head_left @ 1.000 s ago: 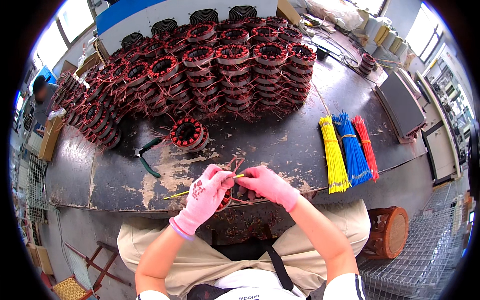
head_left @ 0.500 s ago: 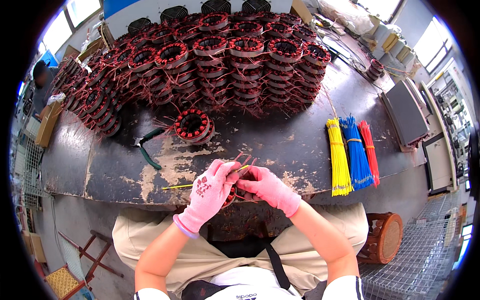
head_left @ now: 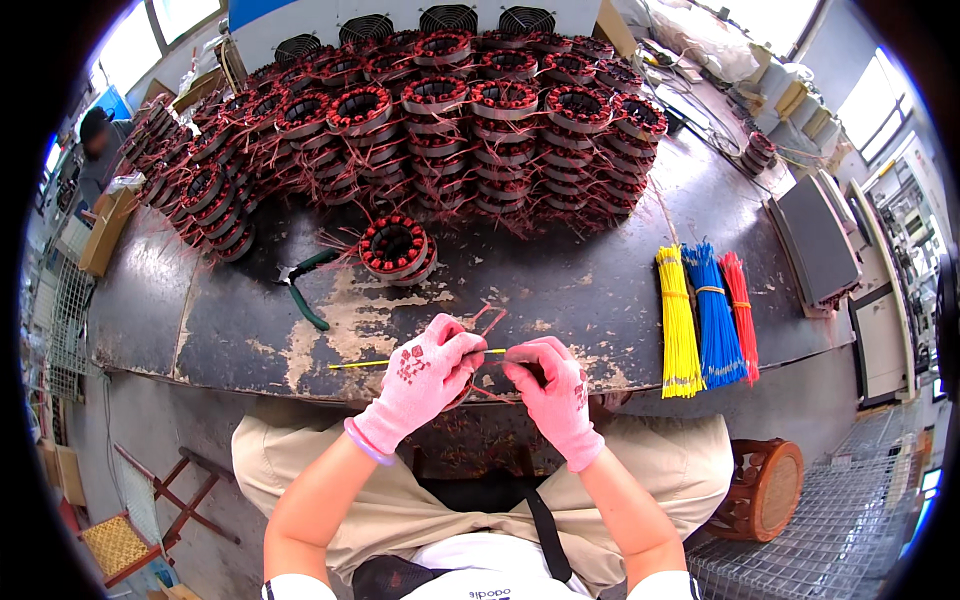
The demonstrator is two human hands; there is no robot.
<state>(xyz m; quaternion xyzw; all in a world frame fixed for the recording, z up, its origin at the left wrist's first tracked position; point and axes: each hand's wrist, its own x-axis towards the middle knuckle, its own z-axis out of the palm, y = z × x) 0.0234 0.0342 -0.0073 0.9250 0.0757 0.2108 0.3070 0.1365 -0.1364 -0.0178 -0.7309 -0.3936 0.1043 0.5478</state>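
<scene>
Left hand [head_left: 428,362] pinches yellow wire [head_left: 358,365], right hand [head_left: 555,390] curls at its tip (grip unclear); reddish leads [head_left: 497,321] toward twelve o'clock jut loose, so work seems partway

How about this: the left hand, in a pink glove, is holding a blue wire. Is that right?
Not quite: the head view shows that the wire is yellow, not blue. The left hand, in a pink glove, is holding it.
</scene>
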